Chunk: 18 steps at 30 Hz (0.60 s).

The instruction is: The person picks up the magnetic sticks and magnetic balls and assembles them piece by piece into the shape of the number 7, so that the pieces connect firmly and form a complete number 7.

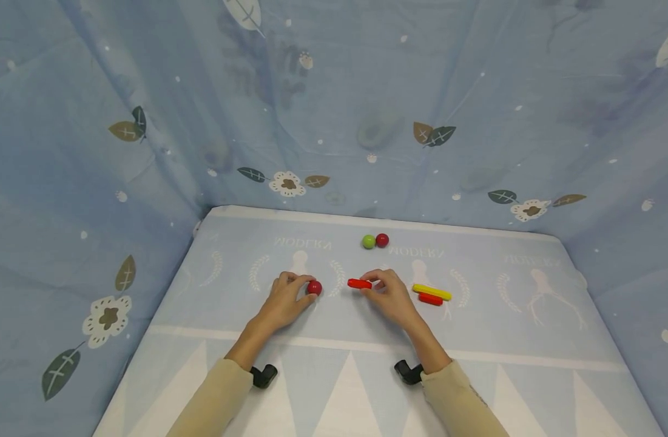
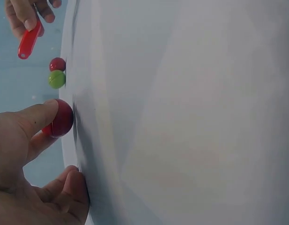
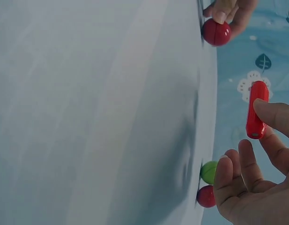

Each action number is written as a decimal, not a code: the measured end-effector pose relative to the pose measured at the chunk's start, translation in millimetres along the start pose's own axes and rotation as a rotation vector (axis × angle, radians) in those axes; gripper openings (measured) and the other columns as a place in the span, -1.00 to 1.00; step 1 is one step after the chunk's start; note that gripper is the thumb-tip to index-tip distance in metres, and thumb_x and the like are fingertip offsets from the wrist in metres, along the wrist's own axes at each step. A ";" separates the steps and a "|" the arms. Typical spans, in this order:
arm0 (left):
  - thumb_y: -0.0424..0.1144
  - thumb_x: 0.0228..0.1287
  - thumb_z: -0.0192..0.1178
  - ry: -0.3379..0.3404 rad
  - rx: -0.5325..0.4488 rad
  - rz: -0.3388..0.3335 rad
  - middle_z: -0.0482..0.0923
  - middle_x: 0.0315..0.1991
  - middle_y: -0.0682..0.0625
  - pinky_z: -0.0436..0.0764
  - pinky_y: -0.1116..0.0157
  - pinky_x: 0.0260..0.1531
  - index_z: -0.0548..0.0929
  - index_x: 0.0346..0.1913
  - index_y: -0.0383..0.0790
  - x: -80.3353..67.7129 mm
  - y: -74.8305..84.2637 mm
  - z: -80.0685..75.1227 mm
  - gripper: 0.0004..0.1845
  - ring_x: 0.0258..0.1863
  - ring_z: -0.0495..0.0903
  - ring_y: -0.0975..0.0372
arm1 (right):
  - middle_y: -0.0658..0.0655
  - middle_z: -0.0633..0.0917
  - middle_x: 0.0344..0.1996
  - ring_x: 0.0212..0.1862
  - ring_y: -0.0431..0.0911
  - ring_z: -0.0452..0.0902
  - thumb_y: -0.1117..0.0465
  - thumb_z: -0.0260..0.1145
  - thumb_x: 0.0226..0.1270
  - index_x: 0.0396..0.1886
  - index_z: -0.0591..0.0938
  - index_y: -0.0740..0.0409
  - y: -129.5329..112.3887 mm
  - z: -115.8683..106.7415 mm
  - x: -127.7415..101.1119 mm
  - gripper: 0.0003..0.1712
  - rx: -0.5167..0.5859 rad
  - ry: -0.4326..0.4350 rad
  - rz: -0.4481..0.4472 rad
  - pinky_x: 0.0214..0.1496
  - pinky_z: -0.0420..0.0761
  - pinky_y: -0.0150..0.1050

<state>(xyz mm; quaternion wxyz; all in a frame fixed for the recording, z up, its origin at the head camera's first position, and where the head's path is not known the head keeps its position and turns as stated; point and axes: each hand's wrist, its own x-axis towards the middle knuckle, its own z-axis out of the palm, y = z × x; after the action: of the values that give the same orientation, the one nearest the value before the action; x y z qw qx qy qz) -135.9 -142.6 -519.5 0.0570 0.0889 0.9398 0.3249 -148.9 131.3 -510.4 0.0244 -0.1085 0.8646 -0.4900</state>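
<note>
Left fingers (image 2: 37, 116) pinch a red ball (image 1: 314, 288) between them, right fingers (image 3: 279, 118) a red stick (image 1: 358, 283)

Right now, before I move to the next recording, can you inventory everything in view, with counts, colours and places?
Table cover: one, pale blue and white, beneath the hands
Fabric backdrop: count unclear, blue with flowers and leaves, behind and at both sides
Green ball: one, green, toward the back
Red balls: two, red, one right of the green ball, one in the left hand
Yellow stick: one, yellow, to the right
Red sticks: two, red, one beside the yellow stick, one in the right hand
Black wrist pieces: two, black, near the cuffs
Sleeves: two, beige, on the forearms
Hands: two, bare, centre
</note>
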 end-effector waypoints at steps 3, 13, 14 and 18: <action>-0.05 0.36 0.31 0.003 -0.001 0.004 0.34 0.18 -0.27 0.44 -0.10 0.04 0.59 0.25 -0.03 -0.3 -0.5 0.6 -0.56 0.13 0.33 -0.11 | 0.07 0.62 -0.16 -0.12 0.02 0.50 0.36 0.47 0.23 -0.09 0.71 0.06 -1.1 4.3 3.8 -0.74 0.000 -0.003 -0.031 -0.03 0.57 -0.02; -0.04 0.37 0.30 -0.004 -0.008 0.002 0.33 0.18 -0.27 0.43 -0.08 0.05 0.58 0.27 -0.05 0.2 -3.1 1.4 -0.54 0.12 0.33 -0.11 | 0.01 0.59 -0.23 -0.17 -0.01 0.48 0.29 0.46 0.26 -0.12 0.73 0.01 -0.5 21.0 15.2 -0.79 -0.019 -0.060 -0.020 -0.13 0.50 -0.14; -0.04 0.37 0.31 -0.004 -0.009 0.002 0.33 0.18 -0.27 0.43 -0.08 0.05 0.58 0.27 -0.05 0.3 -3.3 1.3 -0.54 0.12 0.33 -0.11 | 0.00 0.59 -0.23 -0.18 -0.02 0.47 0.29 0.46 0.26 -0.12 0.73 0.01 -0.9 22.9 16.1 -0.79 -0.018 -0.066 -0.017 -0.14 0.50 -0.14; -0.04 0.36 0.31 -0.003 -0.007 0.007 0.32 0.18 -0.26 0.43 -0.07 0.05 0.58 0.27 -0.06 0.7 -5.0 1.5 -0.54 0.11 0.33 -0.11 | 0.01 0.58 -0.25 -0.21 -0.02 0.45 0.29 0.46 0.25 -0.14 0.74 0.03 -3.4 30.5 19.7 -0.80 -0.007 -0.091 -0.011 -0.18 0.49 -0.14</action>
<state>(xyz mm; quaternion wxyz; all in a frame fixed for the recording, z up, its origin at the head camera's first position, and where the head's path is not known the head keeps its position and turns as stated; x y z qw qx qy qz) -136.9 -145.5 -523.8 0.0575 0.0922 0.9383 0.3282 -163.0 99.7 -522.0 0.0606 -0.1356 0.8637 -0.4816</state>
